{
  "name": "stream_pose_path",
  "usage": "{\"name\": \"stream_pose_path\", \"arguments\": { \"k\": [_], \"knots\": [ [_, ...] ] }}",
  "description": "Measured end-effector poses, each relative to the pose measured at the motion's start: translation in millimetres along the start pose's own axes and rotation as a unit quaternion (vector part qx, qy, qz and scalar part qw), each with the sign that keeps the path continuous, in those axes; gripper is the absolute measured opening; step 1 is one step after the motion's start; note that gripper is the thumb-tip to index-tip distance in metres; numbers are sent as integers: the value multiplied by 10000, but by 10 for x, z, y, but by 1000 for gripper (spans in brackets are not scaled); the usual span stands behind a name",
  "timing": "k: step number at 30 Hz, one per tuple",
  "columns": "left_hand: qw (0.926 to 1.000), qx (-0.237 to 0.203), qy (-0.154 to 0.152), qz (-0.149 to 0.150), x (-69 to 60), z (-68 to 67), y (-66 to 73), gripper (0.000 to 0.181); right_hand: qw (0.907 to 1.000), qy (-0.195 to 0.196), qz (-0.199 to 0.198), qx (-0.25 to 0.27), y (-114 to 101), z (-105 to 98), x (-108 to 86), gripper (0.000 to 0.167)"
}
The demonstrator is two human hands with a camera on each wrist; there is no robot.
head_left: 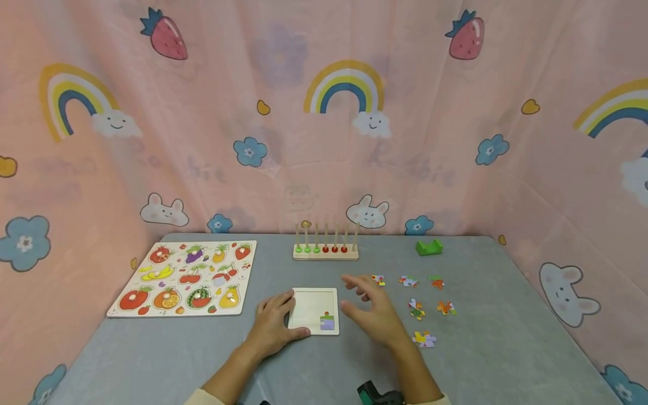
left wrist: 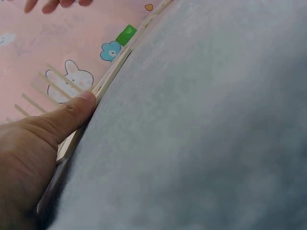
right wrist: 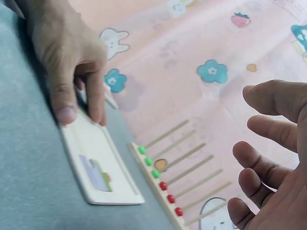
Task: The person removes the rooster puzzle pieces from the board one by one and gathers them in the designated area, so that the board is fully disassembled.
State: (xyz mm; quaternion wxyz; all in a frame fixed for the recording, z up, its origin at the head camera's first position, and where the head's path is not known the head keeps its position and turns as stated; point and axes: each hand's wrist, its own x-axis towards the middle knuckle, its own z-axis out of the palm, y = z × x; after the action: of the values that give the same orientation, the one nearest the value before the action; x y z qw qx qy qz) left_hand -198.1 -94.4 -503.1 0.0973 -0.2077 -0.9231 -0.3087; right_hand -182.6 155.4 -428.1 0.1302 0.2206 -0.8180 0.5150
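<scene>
A small square wooden puzzle tray (head_left: 310, 306) lies flat on the table. One piece (head_left: 327, 322), mostly lilac with a green strip, is in its lower right corner. My left hand (head_left: 273, 322) grips the tray's left side, thumb along the near edge and fingers at the far edge. The right wrist view shows the same hold on the tray (right wrist: 110, 167). Off the tray's right side hovers my right hand (head_left: 374, 312), holding nothing, fingers apart and loosely bent. Several loose jigsaw pieces (head_left: 424, 339) lie scattered to the right of that hand.
A fruit puzzle board (head_left: 184, 278) with knobs lies at the left. Behind the tray stands a wooden peg rack (head_left: 325, 255) with green and red beads. A green block (head_left: 429, 247) sits at the back right. Near the front edge is a black-and-green object (head_left: 379, 395).
</scene>
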Motion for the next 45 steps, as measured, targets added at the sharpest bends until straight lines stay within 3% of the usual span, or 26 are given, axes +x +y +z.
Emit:
{"name": "stream_pose_path", "arguments": {
  "k": [14,28,39,45],
  "knots": [
    [10000,32,30,4,2,12,-8,83,9967,-406,703,-61,354,341,-36,42],
    [9999,44,86,73,-4,-2,-8,81,9918,-889,603,-694,450,434,-81,46],
    [10000,96,21,14,0,9,-21,84,9784,-1280,735,-1448,428,449,-86,49],
    [9999,112,36,31,6,6,-21,84,9751,-1257,445,-1772,440,463,-98,43]
  ]
}}
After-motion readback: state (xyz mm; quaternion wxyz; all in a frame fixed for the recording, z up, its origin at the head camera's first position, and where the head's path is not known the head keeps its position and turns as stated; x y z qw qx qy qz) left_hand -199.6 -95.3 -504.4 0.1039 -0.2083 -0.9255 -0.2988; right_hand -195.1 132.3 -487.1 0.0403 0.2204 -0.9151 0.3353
